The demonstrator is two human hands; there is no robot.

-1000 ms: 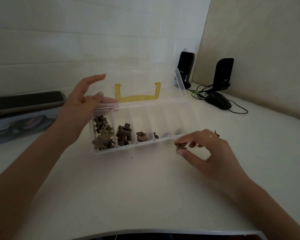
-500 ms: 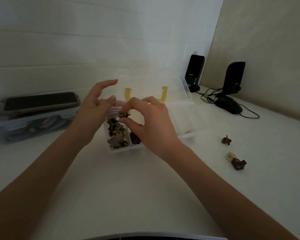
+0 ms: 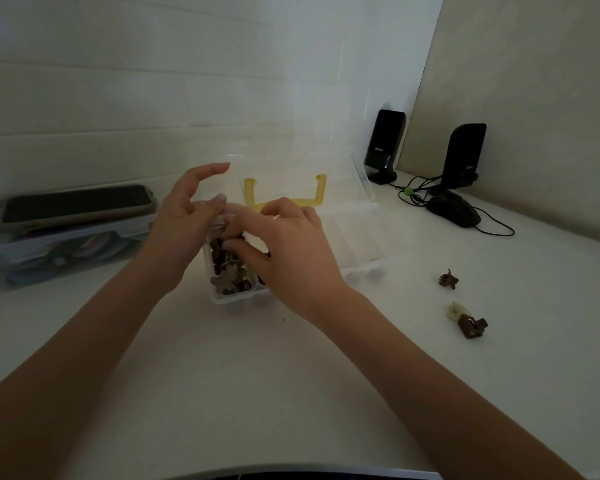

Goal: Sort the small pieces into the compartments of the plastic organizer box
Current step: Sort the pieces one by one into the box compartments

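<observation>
The clear plastic organizer box stands open at the middle of the white table, its lid with a yellow handle tipped back. Several brown and tan pieces fill its leftmost compartment. My right hand hovers over that compartment, its thumb and fingertips pinching a small brown piece just above the pile; it hides the compartments beside it. My left hand is at the box's rear left corner, thumb touching the rim, fingers raised and spread. A brown piece, a cream piece and a dark brown piece lie loose to the right.
A phone lies on a second clear case at the left. Two black speakers and a corded mouse stand in the back right corner. The table's front edge runs along the bottom.
My right hand carried a small brown piece from the table right of the box across to the leftmost compartment and has lowered it toward the pile. My left hand stayed at the box's corner.
</observation>
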